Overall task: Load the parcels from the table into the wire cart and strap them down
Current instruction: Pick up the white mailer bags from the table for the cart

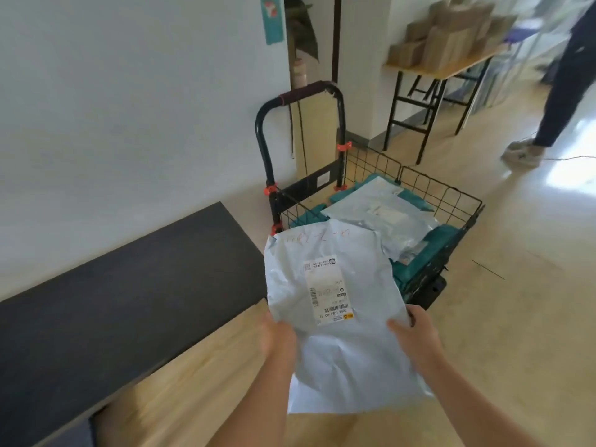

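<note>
Both hands are clamped on one pale poly mailer. Left hand pinches its left edge w/ thumb on top, right hand grips the right edge the same way; fingers of both are hidden under the bag. Two-sided hold makes sense imo: the bag is soft & floppy, one hand would let it fold. Label faces up. Far end of the mailer reaches out ahead of the hands & overlaps the near corner of the wire cart in view; touching the rim or not, can't tell.

Cart stands on the floor just ahead of both hands, its handle at the far-left end, so the near side is free for dropping things in. Already inside: a pale parcel on top, teal parcels under & around it, all lying flat, prob. so a strap can run over them.

Dark table is close by, left of the left hand.

Step in hand, my guess: loading, w/ the mailer headed for the stack. No strap visible, so strapping isn't begun. Next move should lay it flat on the pale parcel, clear of the wire rim so the film doesn't snag.

Far beyond the right hand: another table w/ cardboard boxes, and someone's leg, blurred
</note>
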{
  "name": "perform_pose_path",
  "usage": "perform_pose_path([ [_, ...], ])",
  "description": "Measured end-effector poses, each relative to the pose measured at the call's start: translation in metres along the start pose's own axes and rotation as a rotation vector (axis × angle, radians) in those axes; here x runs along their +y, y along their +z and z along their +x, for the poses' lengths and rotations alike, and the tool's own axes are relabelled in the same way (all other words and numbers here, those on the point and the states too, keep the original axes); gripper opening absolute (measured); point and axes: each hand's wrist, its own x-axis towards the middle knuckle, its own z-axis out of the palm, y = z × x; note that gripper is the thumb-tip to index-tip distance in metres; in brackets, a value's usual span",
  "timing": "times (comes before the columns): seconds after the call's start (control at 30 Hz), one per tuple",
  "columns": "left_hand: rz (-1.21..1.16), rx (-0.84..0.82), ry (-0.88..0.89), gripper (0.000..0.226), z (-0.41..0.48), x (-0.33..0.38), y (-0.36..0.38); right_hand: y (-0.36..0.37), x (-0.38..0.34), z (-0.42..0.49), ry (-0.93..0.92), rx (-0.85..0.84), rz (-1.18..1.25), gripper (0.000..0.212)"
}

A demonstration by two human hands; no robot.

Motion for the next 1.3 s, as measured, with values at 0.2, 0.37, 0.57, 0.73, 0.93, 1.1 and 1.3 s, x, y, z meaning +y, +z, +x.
perform_pose_path([
  [0.2,-0.036,0.039,0.092,0.037,-0.021,0.050,0.059,-0.060,0.000,0.032,0.011,0.073,-0.054,0.033],
  [0.37,-0.048,0.022,0.130,0.032,-0.018,0.087,0.109,-0.094,-0.012,0.073,-0.006,0.104,-0.054,0.035],
  [0.57,-0.121,-0.029,0.143,0.029,-0.001,0.128,0.189,-0.138,-0.041,0.154,-0.018,0.166,-0.108,0.037],
  [0.73,-0.143,-0.066,0.086,0.016,0.017,0.165,0.256,-0.168,-0.061,0.228,-0.005,0.193,-0.161,0.041],
  [0.93,-0.118,-0.058,0.081,0.029,0.045,0.200,0.315,-0.194,-0.074,0.297,0.007,0.150,-0.160,0.038],
  [1.1,-0.058,-0.004,0.055,0.030,0.053,0.220,0.341,-0.208,-0.084,0.337,0.006,0.093,-0.152,0.038],
  [1.3,-0.088,0.089,-0.011,0.032,0.069,0.244,0.358,-0.205,-0.107,0.403,-0.018,-0.048,-0.190,0.041],
])
